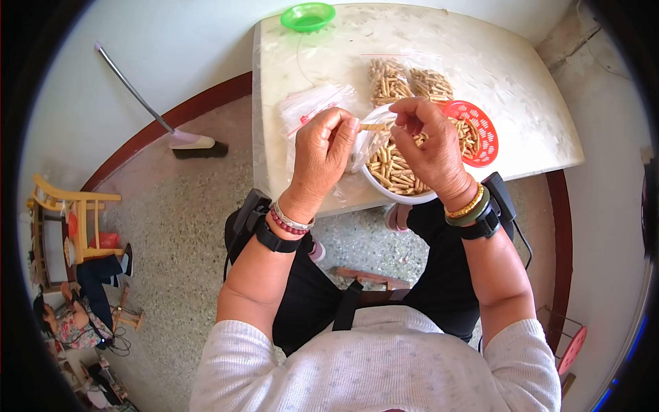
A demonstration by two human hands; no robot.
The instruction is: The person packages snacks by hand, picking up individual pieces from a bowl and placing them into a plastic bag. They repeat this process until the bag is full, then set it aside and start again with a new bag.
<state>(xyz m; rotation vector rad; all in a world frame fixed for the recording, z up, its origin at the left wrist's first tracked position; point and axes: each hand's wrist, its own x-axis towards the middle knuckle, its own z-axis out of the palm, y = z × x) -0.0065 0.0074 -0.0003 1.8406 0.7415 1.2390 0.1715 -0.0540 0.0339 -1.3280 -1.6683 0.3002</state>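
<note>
A pale tan stick-like dried root piece (374,126) spans the gap between my two hands above the table. My left hand (318,156) pinches its left end between thumb and forefinger. At its other end are the curled fingers and thumb of my right hand (436,151), which seem to hold it; the exact contact is partly hidden. Below my right hand stands a white bowl (398,198) full of similar short pieces (390,172). A clear plastic bag (362,147) lies against the bowl's left rim. Under my left hand are flat zip bags (309,104) with red print.
Two filled bags (390,81) lie behind the bowl. A red basket (486,137) with more pieces stands right of it, and a green bowl (307,18) at the far left corner. On the floor are a broom (195,145) and wooden chair (79,198); another person (79,319) sits far left.
</note>
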